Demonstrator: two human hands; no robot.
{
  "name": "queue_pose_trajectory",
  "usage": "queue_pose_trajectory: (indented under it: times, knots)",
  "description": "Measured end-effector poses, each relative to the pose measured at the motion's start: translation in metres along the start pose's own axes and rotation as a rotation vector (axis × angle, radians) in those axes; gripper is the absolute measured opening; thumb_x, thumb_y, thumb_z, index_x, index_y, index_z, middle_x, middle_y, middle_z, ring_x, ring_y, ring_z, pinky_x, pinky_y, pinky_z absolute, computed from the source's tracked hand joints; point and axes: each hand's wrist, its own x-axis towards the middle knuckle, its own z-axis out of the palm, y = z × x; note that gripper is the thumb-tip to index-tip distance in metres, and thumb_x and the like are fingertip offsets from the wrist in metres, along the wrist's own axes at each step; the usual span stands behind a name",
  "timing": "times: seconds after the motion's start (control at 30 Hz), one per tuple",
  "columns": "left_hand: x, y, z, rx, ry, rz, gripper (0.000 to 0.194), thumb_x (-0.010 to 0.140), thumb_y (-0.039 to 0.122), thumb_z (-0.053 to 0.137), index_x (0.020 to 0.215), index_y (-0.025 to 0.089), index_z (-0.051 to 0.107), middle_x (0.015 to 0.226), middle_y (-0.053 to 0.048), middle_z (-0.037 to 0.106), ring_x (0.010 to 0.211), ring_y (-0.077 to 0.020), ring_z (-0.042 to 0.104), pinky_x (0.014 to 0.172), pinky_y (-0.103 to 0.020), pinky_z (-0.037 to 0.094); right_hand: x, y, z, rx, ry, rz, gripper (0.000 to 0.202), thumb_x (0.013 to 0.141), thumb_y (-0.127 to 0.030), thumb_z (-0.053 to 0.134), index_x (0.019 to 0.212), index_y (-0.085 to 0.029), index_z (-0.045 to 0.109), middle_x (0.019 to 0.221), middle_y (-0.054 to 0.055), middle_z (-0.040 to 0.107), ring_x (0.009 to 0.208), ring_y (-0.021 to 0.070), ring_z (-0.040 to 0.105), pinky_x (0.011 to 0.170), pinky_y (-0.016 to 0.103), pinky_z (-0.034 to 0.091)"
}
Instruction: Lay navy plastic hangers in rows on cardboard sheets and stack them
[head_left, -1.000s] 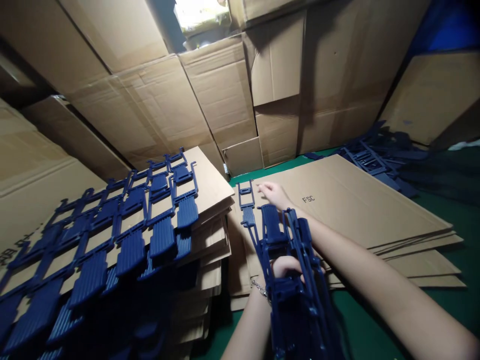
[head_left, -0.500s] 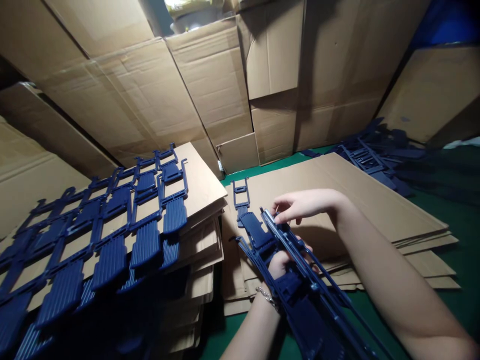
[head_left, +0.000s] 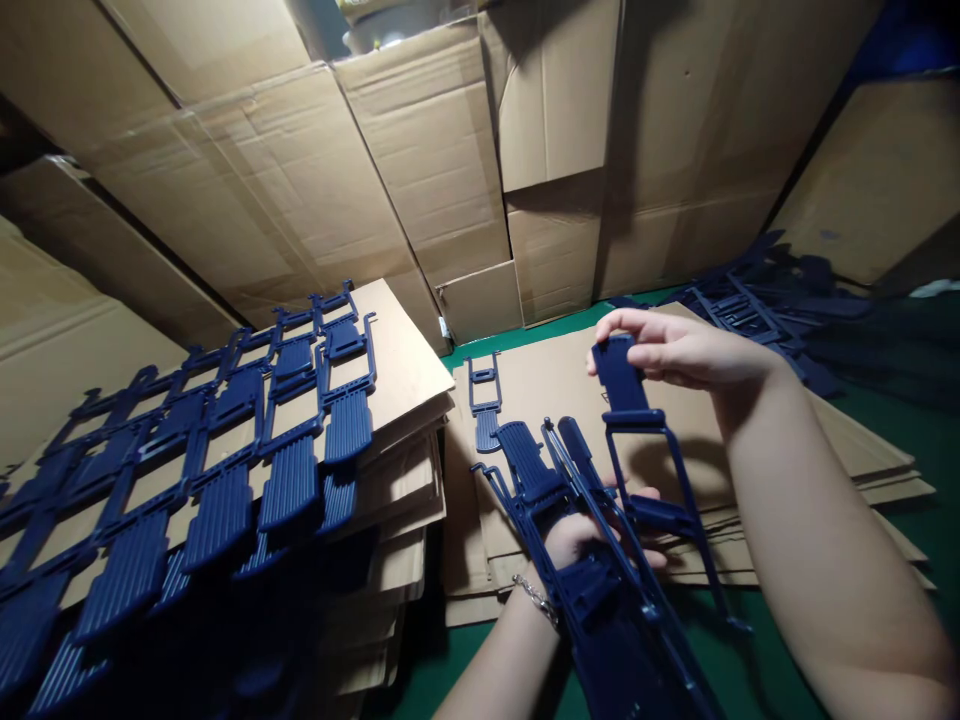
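My left hand (head_left: 574,540), a chain bracelet at its wrist, is wrapped under a bundle of dark blue plastic frames (head_left: 536,465) with ribbed panels and thin legs. Part of that hand is hidden by the bundle. My right hand (head_left: 679,350) pinches one dark blue plastic frame (head_left: 649,460) by its flat end panel, just right of the bundle, its legs hanging down toward me. A similar small frame (head_left: 486,400) lies on the cardboard sheets (head_left: 555,380) beyond the bundle.
On the left, a tall stack of cardboard (head_left: 405,370) carries rows of blue frames (head_left: 217,510) overhanging its front edge. A jumbled pile of blue parts (head_left: 750,310) lies back right on the green surface (head_left: 900,390). Cardboard boxes (head_left: 420,160) wall off the back.
My right hand has moved right and up from the bundle, drawing one blue frame away from it. My left hand stays under the bundle, nearly unmoved.
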Motion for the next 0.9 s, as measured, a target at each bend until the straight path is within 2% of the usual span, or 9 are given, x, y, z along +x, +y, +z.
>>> queue_pose_trajectory:
  times: [0.1, 0.17, 0.3, 0.43, 0.53, 0.63, 0.73, 0.8, 0.9]
  knots:
    - [0.0, 0.001, -0.004, 0.044, 0.014, -0.066, 0.034, 0.054, 0.004, 0.056, 0.085, 0.013, 0.065, 0.085, -0.004, 0.065, 0.077, -0.0192, 0.063, 0.062, -0.027, 0.053, -0.012, -0.004, -0.007, 0.11, 0.196, -0.154, 0.039, 0.074, -0.037, 0.063, 0.103, -0.02, 0.043, 0.096, 0.006, 0.056, 0.083, 0.0146, 0.056, 0.067, 0.025, 0.047]
    - [0.001, 0.001, -0.008, 0.068, -0.018, -0.122, 0.033, 0.054, 0.007, 0.058, 0.086, 0.012, 0.065, 0.086, -0.005, 0.065, 0.069, -0.0154, 0.062, 0.056, -0.022, 0.051, -0.016, -0.006, -0.01, 0.156, 0.338, -0.245, 0.036, 0.076, -0.04, 0.059, 0.103, -0.022, 0.044, 0.095, 0.004, 0.056, 0.077, 0.0132, 0.057, 0.064, 0.025, 0.048]
    - [0.004, -0.002, -0.013, 0.064, 0.003, -0.098, 0.036, 0.052, 0.007, 0.06, 0.087, 0.013, 0.065, 0.085, -0.004, 0.065, 0.055, -0.0094, 0.058, 0.044, -0.015, 0.043, -0.013, -0.007, -0.016, 0.201, 0.62, -0.353, 0.028, 0.082, -0.044, 0.048, 0.102, -0.025, 0.045, 0.091, 0.002, 0.055, 0.068, 0.0114, 0.056, 0.062, 0.026, 0.048]
    - [0.003, -0.003, -0.011, 0.086, -0.01, -0.081, 0.037, 0.051, 0.005, 0.057, 0.086, 0.013, 0.063, 0.082, -0.003, 0.065, 0.048, -0.0099, 0.056, 0.038, -0.017, 0.04, -0.004, -0.002, -0.027, 0.289, 0.821, -0.464, 0.023, 0.084, -0.04, 0.043, 0.1, -0.024, 0.044, 0.09, 0.003, 0.056, 0.065, 0.0118, 0.055, 0.063, 0.028, 0.049]
    - [0.0, -0.003, -0.011, 0.08, -0.097, -0.095, 0.037, 0.05, 0.004, 0.056, 0.085, 0.015, 0.061, 0.082, -0.003, 0.065, 0.046, -0.0113, 0.057, 0.038, -0.018, 0.041, -0.002, 0.003, -0.031, 0.189, 0.845, -0.45, 0.028, 0.081, -0.037, 0.048, 0.105, -0.025, 0.041, 0.099, 0.004, 0.055, 0.075, 0.0138, 0.057, 0.065, 0.03, 0.05]
    - [-0.003, -0.004, -0.013, 0.069, -0.197, -0.112, 0.033, 0.052, 0.004, 0.054, 0.083, 0.013, 0.061, 0.082, -0.006, 0.065, 0.058, -0.0161, 0.062, 0.039, -0.018, 0.043, 0.003, 0.006, -0.026, -0.112, 0.811, -0.319, 0.042, 0.077, -0.038, 0.054, 0.115, -0.027, 0.037, 0.111, 0.005, 0.05, 0.089, 0.0174, 0.055, 0.067, 0.032, 0.051]
    - [-0.004, -0.007, -0.011, 0.131, -0.288, -0.238, 0.03, 0.052, 0.004, 0.054, 0.08, 0.012, 0.062, 0.08, -0.006, 0.064, 0.066, -0.0177, 0.063, 0.042, -0.018, 0.047, 0.015, 0.008, -0.008, -0.468, 0.853, -0.255, 0.053, 0.079, -0.035, 0.051, 0.126, -0.025, 0.03, 0.12, 0.008, 0.043, 0.101, 0.0211, 0.049, 0.075, 0.034, 0.049]
    - [-0.006, -0.01, -0.007, 0.18, -0.333, -0.331, 0.026, 0.052, 0.005, 0.054, 0.075, 0.011, 0.063, 0.079, -0.007, 0.064, 0.063, -0.0157, 0.063, 0.043, -0.018, 0.048, 0.023, 0.007, 0.009, -0.683, 0.874, -0.26, 0.055, 0.081, -0.033, 0.047, 0.131, -0.023, 0.027, 0.124, 0.01, 0.039, 0.107, 0.0233, 0.045, 0.081, 0.036, 0.047]
    - [-0.009, -0.014, -0.005, 0.214, -0.364, -0.384, 0.025, 0.05, 0.007, 0.054, 0.073, 0.011, 0.063, 0.08, -0.007, 0.063, 0.057, -0.0144, 0.061, 0.042, -0.019, 0.047, 0.032, 0.004, 0.033, -0.877, 0.817, -0.293, 0.053, 0.081, -0.03, 0.045, 0.131, -0.02, 0.031, 0.125, 0.01, 0.036, 0.112, 0.0245, 0.04, 0.087, 0.036, 0.044]
